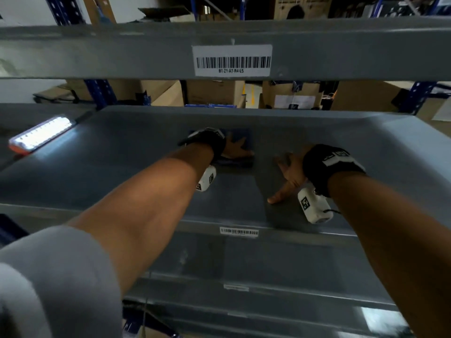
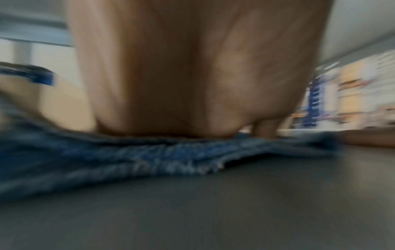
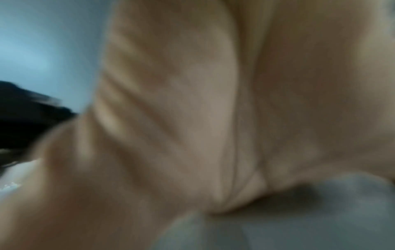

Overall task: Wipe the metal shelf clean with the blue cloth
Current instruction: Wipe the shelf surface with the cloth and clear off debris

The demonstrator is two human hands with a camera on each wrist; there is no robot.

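The grey metal shelf (image 1: pixel 136 167) spans the head view at waist height. A folded blue cloth (image 1: pixel 241 139) lies on it near the middle back. My left hand (image 1: pixel 238 148) presses flat on the cloth with fingers spread. In the left wrist view the palm (image 2: pixel 181 84) bears down on the blue cloth (image 2: pixel 149 157), and the picture is blurred. My right hand (image 1: pixel 286 174) rests flat on the bare shelf to the right of the cloth, thumb stretched toward me. The right wrist view shows only the blurred palm (image 3: pixel 213 118) on the grey shelf (image 3: pixel 320 219).
A lit LED lamp (image 1: pixel 41 135) lies on the shelf at the far left. An upper shelf beam with a barcode label (image 1: pixel 231 61) runs just above the hands. Cardboard boxes (image 1: pixel 214 93) stand behind the rack. Lower shelves (image 1: pixel 268 259) lie beneath.
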